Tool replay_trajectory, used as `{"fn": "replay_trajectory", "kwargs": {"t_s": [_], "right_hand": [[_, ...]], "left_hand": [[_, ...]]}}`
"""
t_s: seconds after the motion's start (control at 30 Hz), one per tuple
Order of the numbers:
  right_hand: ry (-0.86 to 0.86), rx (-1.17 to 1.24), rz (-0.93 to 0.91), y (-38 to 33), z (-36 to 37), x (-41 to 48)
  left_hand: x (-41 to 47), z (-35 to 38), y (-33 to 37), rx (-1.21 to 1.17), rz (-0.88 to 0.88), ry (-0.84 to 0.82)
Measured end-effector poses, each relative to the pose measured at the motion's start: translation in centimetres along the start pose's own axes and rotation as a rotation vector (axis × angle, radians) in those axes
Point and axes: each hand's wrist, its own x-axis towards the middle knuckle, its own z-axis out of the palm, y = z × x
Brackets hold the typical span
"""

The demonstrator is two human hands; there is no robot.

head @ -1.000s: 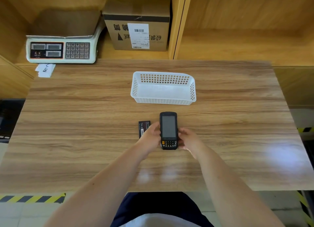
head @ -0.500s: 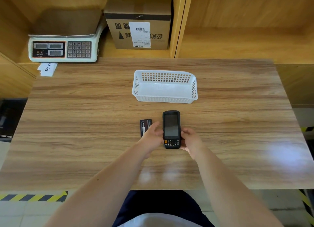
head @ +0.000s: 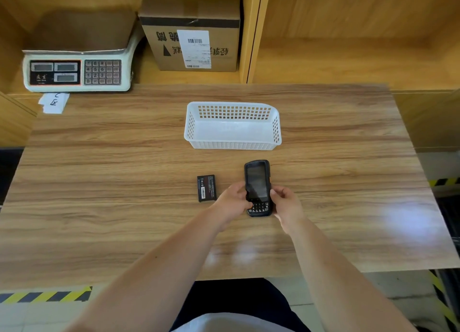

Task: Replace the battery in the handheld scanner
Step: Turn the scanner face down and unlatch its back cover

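Both hands, left hand (head: pixel 232 202) and right hand (head: pixel 286 203), grip the black keypad handheld scanner (head: pixel 257 186); the black rectangular battery (head: pixel 206 188) lies at its nine o'clock.

scanner (head: pixel 257 182) sides behind hands, battery (head: pixel 206 188) label too small to read

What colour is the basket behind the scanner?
White, with perforated walls: the basket shows clearly in the head view.
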Motion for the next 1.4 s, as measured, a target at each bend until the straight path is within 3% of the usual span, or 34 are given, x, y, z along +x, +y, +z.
{"fn": "replay_trajectory", "kwargs": {"t_s": [0.1,0.83,1.07,1.4], "right_hand": [[-0.007,0.007,-0.007,0.0,-0.6,-0.2],[-0.075,-0.029,-0.065,-0.3,1.7,-2.0],[-0.136,-0.121,-0.155,-0.9,3.9,-3.3],[-0.155,-0.093,-0.095,-0.7,4.1,-1.9]], "left_hand": [[0.2,0.5,0.5,-0.007,-0.012,-0.058],[0.3,-0.4,2.0,-0.099,-0.064,-0.048],[-0.1,-1.5,2.0,-0.028,-0.049,0.042],[0.0,-2.7,2.0,0.128,-0.015,0.250]]}}
